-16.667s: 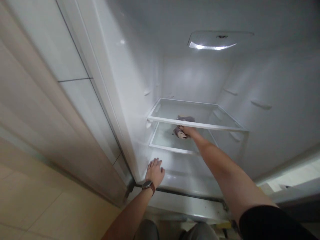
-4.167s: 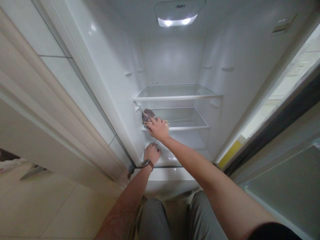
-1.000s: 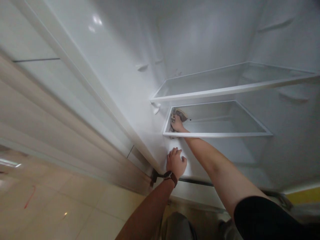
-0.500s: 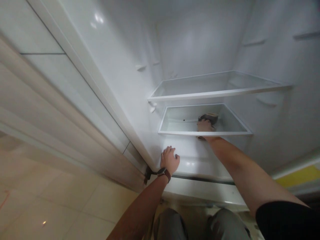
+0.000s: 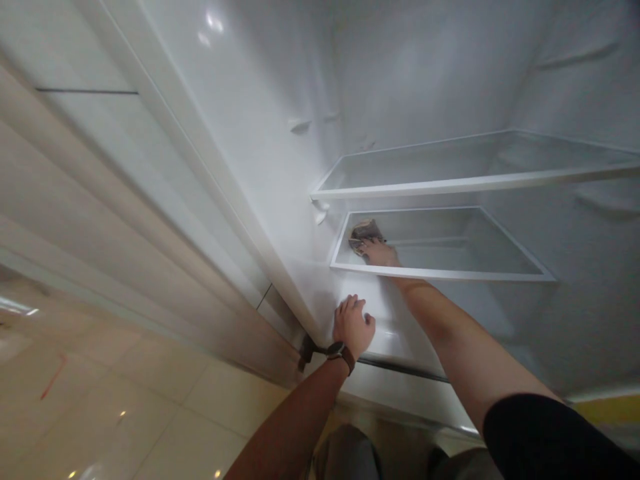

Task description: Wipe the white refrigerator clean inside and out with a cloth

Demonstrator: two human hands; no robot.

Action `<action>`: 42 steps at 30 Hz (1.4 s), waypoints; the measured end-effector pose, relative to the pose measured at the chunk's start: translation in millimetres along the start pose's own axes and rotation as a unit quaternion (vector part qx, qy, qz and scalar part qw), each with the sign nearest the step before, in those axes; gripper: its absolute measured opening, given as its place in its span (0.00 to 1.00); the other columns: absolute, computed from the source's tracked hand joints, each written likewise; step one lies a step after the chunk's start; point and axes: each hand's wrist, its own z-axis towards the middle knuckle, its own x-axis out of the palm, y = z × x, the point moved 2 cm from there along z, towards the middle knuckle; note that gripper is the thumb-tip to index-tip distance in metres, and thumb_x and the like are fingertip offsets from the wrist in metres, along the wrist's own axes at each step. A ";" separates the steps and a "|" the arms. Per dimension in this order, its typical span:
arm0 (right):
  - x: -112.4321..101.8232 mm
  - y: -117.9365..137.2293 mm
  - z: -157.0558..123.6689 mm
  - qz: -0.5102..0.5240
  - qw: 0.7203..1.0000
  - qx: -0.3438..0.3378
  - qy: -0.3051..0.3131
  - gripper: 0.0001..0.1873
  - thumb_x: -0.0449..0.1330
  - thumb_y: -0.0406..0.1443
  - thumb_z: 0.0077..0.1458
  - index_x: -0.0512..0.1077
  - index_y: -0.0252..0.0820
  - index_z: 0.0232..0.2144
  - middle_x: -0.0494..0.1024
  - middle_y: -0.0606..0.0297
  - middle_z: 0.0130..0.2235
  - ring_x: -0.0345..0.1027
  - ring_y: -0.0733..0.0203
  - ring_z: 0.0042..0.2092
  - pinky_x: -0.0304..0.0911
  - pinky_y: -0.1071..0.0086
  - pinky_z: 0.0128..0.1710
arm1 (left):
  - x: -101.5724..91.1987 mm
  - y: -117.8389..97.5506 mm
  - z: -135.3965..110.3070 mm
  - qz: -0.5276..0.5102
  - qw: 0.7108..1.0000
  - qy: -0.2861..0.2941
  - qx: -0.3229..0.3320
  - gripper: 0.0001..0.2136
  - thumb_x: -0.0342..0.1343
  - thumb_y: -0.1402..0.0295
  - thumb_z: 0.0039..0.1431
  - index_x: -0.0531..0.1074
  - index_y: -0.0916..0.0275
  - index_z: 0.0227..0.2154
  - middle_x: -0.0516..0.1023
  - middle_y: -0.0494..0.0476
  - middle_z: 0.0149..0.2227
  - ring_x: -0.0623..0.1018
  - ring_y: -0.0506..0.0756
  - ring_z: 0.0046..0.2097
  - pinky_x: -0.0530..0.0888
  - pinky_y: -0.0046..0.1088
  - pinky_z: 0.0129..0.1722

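With the cloth as the centre of the dial, the tiled floor [image 5: 125, 417] shows at eight o'clock, bearing a thin red line [image 5: 54, 377]. A pale beige panel [image 5: 100, 200] slants through nine o'clock, and above it runs a strip of light wall tile [image 5: 115, 123]. Next comes the refrigerator's glossy left inner wall [image 5: 240, 127], with a small white bracket [image 5: 320, 212] near the cloth at ten o'clock.

At six o'clock the person's left hand [image 5: 353, 327] rests on the refrigerator's white floor. Its fingers are slightly apart, its grip around nothing, and a dark-faced watch [image 5: 339, 352] is on the wrist.

The crumpled grey-brown cloth [image 5: 367, 233] shows through the glass of the lower shelf [image 5: 450, 274], by that shelf's left end. The right hand [image 5: 379, 252] lies just beside at four o'clock, its grip closed on the cloth with the fingers over the folds; the thumb cannot be made out. The shelf's white front edge crosses in front of that wrist, so the hand is beneath the pane.

The upper shelf [image 5: 435, 163] stretches towards two o'clock. Farthest right, at four o'clock, are a black sleeve [image 5: 545, 433] and a yellow strip [image 5: 610, 410].
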 end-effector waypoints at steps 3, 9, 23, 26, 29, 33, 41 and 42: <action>1.3 24.0 16.1 -0.018 0.997 -0.076 0.009 0.26 0.48 0.31 0.68 0.71 0.49 0.63 0.58 0.60 0.74 0.54 0.43 0.66 0.55 0.49 0.65 | -0.1 -0.3 -1.1 0.004 1.000 -0.009 -0.006 0.21 0.56 0.70 0.62 0.77 0.59 0.57 0.74 0.59 0.66 0.69 0.61 0.68 0.66 0.43 0.68; 3.5 17.9 11.8 -0.038 0.998 0.039 -0.010 0.23 0.48 0.34 0.69 0.72 0.40 0.62 0.71 0.47 0.65 0.61 0.42 0.62 0.58 0.50 0.61 | 1.7 1.6 -0.9 -0.005 1.000 -0.018 -0.004 0.20 0.57 0.71 0.61 0.77 0.59 0.56 0.75 0.59 0.65 0.70 0.60 0.68 0.67 0.41 0.68; -26.8 -145.1 -84.3 -0.094 0.946 0.307 -0.036 0.21 0.58 0.32 0.62 0.74 0.35 0.56 0.78 0.36 0.52 0.72 0.34 0.57 0.67 0.48 0.51 | -1.1 -0.1 -0.5 0.000 1.000 0.000 0.001 0.20 0.55 0.69 0.63 0.77 0.61 0.58 0.73 0.62 0.67 0.68 0.62 0.69 0.66 0.44 0.69; -30.5 -160.5 -98.6 -0.086 0.941 0.323 -0.051 0.22 0.57 0.35 0.63 0.72 0.38 0.58 0.76 0.38 0.56 0.69 0.35 0.60 0.67 0.49 0.52 | -1.5 -0.1 0.0 0.004 1.000 0.001 0.006 0.20 0.55 0.68 0.63 0.77 0.60 0.58 0.73 0.61 0.66 0.69 0.61 0.68 0.66 0.43 0.68; -31.0 -167.3 -105.4 -0.046 0.938 0.333 -0.084 0.21 0.55 0.35 0.64 0.72 0.40 0.58 0.76 0.40 0.56 0.68 0.37 0.61 0.65 0.50 0.54 | -2.1 -0.4 0.7 0.007 1.000 0.002 0.009 0.21 0.54 0.68 0.63 0.77 0.61 0.58 0.73 0.61 0.67 0.68 0.61 0.68 0.66 0.43 0.68; -37.6 -174.8 -105.5 -0.015 0.924 0.346 -0.159 0.28 0.53 0.32 0.66 0.63 0.33 0.66 0.77 0.35 0.55 0.70 0.45 0.59 0.63 0.56 0.57 | -2.8 -0.7 1.1 0.007 1.000 0.009 0.007 0.21 0.54 0.68 0.64 0.76 0.62 0.58 0.73 0.62 0.67 0.68 0.62 0.68 0.66 0.44 0.68; -29.0 -137.4 -77.7 0.117 0.920 0.300 -0.223 0.25 0.55 0.37 0.65 0.64 0.46 0.63 0.76 0.51 0.59 0.72 0.50 0.56 0.66 0.62 0.56 | -2.5 -0.8 0.7 0.009 1.000 0.005 0.008 0.20 0.54 0.68 0.64 0.76 0.61 0.58 0.72 0.62 0.67 0.68 0.62 0.69 0.65 0.44 0.69; -23.6 -125.6 -70.0 0.109 0.933 0.280 -0.200 0.24 0.56 0.37 0.65 0.66 0.47 0.62 0.77 0.52 0.59 0.73 0.48 0.56 0.67 0.60 0.56 | -2.3 -0.9 0.5 0.008 1.000 0.004 0.009 0.20 0.54 0.68 0.64 0.76 0.61 0.58 0.72 0.62 0.67 0.68 0.62 0.69 0.65 0.43 0.69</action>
